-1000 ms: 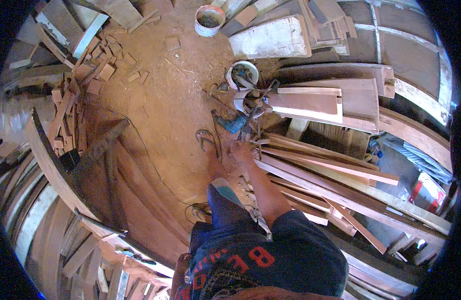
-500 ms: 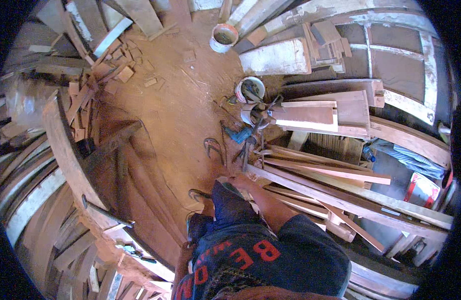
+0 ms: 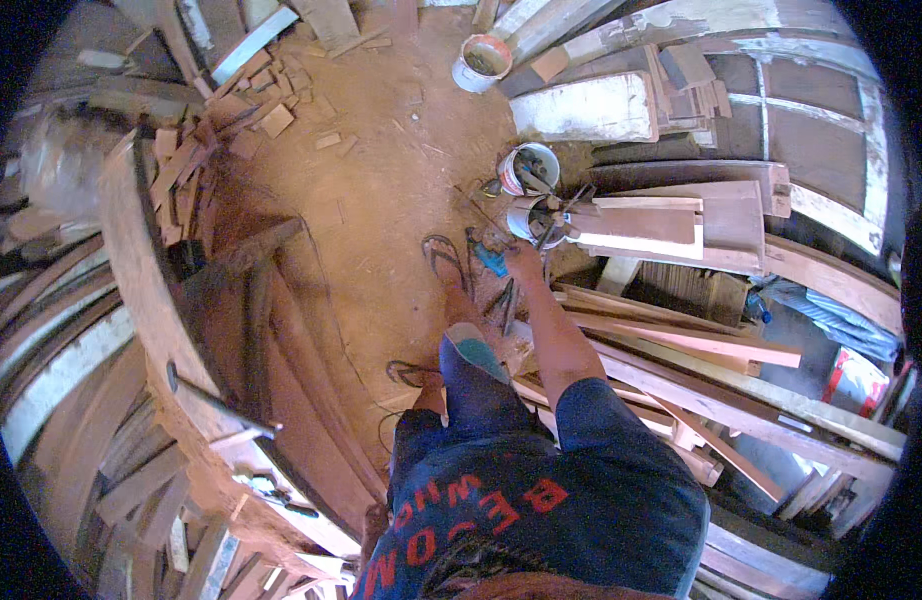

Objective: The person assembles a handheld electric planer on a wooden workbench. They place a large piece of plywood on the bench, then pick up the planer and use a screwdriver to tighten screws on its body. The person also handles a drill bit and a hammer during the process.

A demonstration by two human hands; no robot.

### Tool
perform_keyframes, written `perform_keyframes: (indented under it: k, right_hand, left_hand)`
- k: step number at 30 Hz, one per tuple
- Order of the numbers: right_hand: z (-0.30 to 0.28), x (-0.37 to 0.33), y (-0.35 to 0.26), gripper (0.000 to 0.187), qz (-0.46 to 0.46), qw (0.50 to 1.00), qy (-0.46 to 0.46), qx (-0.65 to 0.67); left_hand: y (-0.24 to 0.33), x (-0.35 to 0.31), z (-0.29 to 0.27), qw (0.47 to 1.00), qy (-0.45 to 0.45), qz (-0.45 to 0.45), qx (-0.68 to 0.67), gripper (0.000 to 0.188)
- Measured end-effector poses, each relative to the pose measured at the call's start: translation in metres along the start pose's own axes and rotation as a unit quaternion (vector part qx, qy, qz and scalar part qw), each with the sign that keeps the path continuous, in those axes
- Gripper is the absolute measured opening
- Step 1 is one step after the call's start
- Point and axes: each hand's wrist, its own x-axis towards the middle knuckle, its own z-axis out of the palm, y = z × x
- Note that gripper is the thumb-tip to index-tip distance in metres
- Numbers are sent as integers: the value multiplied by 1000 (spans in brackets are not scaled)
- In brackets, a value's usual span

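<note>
My right arm stretches forward and down to the floor. My right hand (image 3: 522, 256) is at a blue power tool (image 3: 490, 260), which looks like a drill and lies beside the buckets. The hand covers part of the tool, and its fingers are too unclear to tell whether they close round it. A white bucket of tools (image 3: 536, 222) stands just beyond the hand, with another white bucket (image 3: 511, 180) behind it. My left hand (image 3: 375, 522) hangs low beside my shirt, mostly hidden, next to a large dark brown board (image 3: 311, 390).
Stacked planks (image 3: 681, 345) lie along the right. A long curved-looking beam (image 3: 146, 260) runs down the left, with timber behind it. Wood offcuts (image 3: 278, 120) litter the far left floor. A third bucket (image 3: 474, 75) stands at the back. My sandalled feet (image 3: 444, 262) rest on sawdust-covered ground.
My right hand has moved from near my knee forward to the blue power tool. My body leans further forward, and the view has shifted, so the surroundings appear further right.
</note>
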Motion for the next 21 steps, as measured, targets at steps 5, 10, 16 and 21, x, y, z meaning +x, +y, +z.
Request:
perform_keyframes:
  k: [5,10,16,21]
  right_hand:
    - [10,122,-25,33,-70,996,34,-35]
    - [11,249,-28,46,-51,991,17,-122]
    - [28,344,10,63,86,989,-40,-116]
    - [57,336,61,60,-15,997,-33,-65]
  left_hand:
    - [38,-16,20,996,-28,-74,-28,33]
    - [109,4,-5,990,-32,-130,-37,30]
    - [161,25,-12,983,-40,-171,-54,28]
    - [171,28,-14,979,-43,-190,-65,25]
